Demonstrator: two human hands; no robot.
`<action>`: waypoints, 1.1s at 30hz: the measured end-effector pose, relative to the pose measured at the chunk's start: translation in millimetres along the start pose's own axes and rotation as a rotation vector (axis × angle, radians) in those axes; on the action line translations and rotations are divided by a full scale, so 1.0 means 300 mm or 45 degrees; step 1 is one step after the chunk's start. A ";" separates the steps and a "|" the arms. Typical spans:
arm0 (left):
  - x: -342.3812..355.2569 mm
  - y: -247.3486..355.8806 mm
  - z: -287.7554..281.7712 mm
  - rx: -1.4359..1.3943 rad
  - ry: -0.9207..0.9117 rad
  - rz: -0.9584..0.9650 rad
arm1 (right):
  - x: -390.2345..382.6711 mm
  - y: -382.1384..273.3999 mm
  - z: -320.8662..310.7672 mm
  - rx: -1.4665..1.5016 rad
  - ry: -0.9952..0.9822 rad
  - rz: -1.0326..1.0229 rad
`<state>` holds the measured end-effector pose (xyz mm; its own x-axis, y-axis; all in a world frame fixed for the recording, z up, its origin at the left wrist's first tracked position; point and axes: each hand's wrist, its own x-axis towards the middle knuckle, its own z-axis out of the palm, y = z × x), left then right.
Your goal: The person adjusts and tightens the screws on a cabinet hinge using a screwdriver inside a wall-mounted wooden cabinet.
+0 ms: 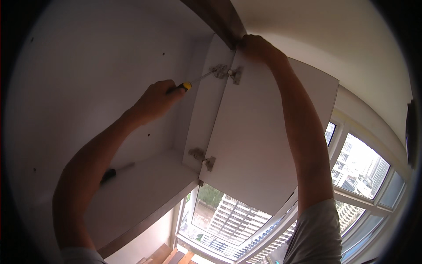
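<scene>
My left hand (160,94) is closed on a screwdriver (187,86) with a black and yellow handle; its shaft reaches to the upper hinge plate (219,70) on the white cabinet's inner side wall. My right hand (257,47) has its fingers closed around the top edge of the open white door (263,132), near the top rail (226,22). The door carries an upper hinge cup (235,75) and a lower one (208,163), beside a lower plate (195,153) on the wall.
A dark-handled tool (108,175) lies on the cabinet's bottom board (145,189), partly behind my left forearm. Windows (358,163) showing high-rise buildings are beyond and below the door. Wooden boards (162,255) stand low at the bottom. A curved ceiling edge (365,53) runs at the upper right.
</scene>
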<state>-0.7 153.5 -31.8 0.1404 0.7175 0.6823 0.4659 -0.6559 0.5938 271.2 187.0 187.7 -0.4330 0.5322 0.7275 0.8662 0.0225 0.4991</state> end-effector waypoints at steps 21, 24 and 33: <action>0.044 -0.053 -0.039 0.090 0.073 -0.020 | -0.032 -0.022 -0.017 0.217 -0.075 0.127; 0.030 -0.040 -0.044 0.097 0.064 -0.039 | -0.020 0.007 -0.005 0.194 -0.031 0.134; 0.032 -0.039 -0.075 0.149 0.070 -0.016 | -0.038 0.020 -0.028 0.247 -0.096 0.165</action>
<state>-24.6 162.8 -22.6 0.0875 0.7097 0.6990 0.5667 -0.6126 0.5511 279.2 174.0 186.4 -0.3013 0.6031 0.7386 0.9483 0.1083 0.2985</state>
